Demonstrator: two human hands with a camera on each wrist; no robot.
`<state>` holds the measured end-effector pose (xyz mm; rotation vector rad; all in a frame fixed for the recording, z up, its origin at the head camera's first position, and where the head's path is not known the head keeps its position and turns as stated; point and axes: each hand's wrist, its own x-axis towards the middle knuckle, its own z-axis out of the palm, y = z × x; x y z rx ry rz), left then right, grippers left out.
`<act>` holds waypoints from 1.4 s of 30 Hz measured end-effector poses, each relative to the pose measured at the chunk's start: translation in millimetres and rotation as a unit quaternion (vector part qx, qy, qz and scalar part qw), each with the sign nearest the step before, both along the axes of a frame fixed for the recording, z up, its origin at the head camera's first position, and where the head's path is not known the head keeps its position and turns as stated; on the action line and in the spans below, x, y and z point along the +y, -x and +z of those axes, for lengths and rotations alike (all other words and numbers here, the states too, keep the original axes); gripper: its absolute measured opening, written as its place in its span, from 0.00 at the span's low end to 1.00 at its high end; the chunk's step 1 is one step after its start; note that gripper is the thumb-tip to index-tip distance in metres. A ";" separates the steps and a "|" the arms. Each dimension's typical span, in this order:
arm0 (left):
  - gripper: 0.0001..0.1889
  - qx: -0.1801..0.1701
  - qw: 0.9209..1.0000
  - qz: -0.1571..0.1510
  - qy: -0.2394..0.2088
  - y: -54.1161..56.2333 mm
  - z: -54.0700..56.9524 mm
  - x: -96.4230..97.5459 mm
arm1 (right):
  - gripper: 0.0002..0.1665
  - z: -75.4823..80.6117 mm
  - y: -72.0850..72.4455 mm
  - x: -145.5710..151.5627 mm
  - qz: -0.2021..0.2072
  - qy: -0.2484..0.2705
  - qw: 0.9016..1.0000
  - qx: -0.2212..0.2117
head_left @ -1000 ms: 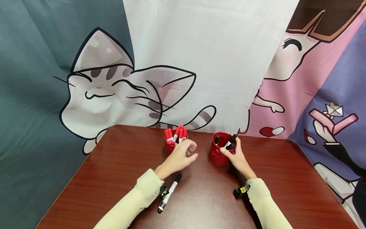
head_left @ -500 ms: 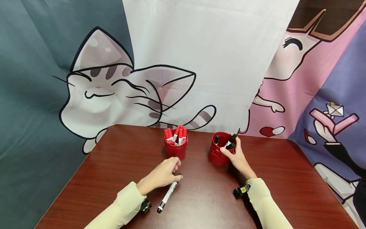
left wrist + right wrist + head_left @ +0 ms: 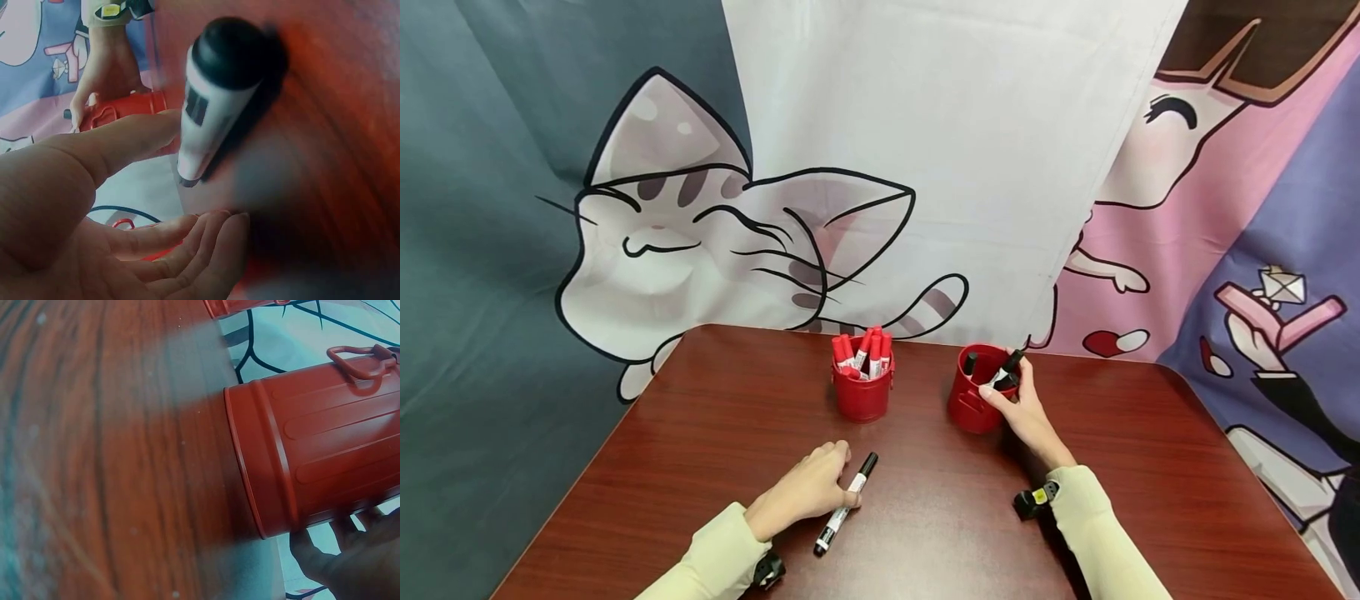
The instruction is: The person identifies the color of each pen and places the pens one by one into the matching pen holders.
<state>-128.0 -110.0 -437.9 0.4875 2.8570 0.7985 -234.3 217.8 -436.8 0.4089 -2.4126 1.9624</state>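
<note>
A white marker with black ends (image 3: 831, 529) lies slantwise on the table in front of me. My left hand (image 3: 805, 489) reaches low over it, thumb and fingers spread to either side of its barrel. In the left wrist view the marker (image 3: 215, 112) stands between the thumb (image 3: 134, 140) and the relaxed fingers (image 3: 200, 256), the thumb tip right at the barrel. My right hand (image 3: 1028, 422) grips the right side of a small red bucket (image 3: 967, 410), thumb at its rim. Several black-capped markers (image 3: 1004, 367) lean inside that bucket. The right wrist view shows the bucket's ribbed wall (image 3: 325, 437) and loop handle.
Farther left stands a second red bucket (image 3: 861, 402), packed with red-capped markers (image 3: 876, 354). The brown wooden table (image 3: 925, 517) ends at the back against a printed cloth (image 3: 970, 167) with cartoon figures.
My left hand has moved from beside the left bucket back toward me and down to the marker on the table. The right hand keeps its grip on the right bucket, unmoved.
</note>
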 end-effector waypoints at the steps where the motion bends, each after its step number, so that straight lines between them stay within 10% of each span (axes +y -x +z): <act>1: 0.23 0.005 1.000 0.001 0.004 -0.3 -1.6 0.3 | 0.45 -3.2 1.9 1.3 -0.004 -0.001 1.000 -0.001; 23: 0.11 0.057 0.998 -0.028 0.025 -1.9 -7.4 6.9 | 0.45 -0.8 -2.9 0.5 -0.004 0.001 1.000 -0.004; 42: 0.13 0.113 0.975 0.002 -0.189 9.3 10.1 11.6 | 0.44 -0.7 -2.1 1.1 0.002 0.000 1.000 0.002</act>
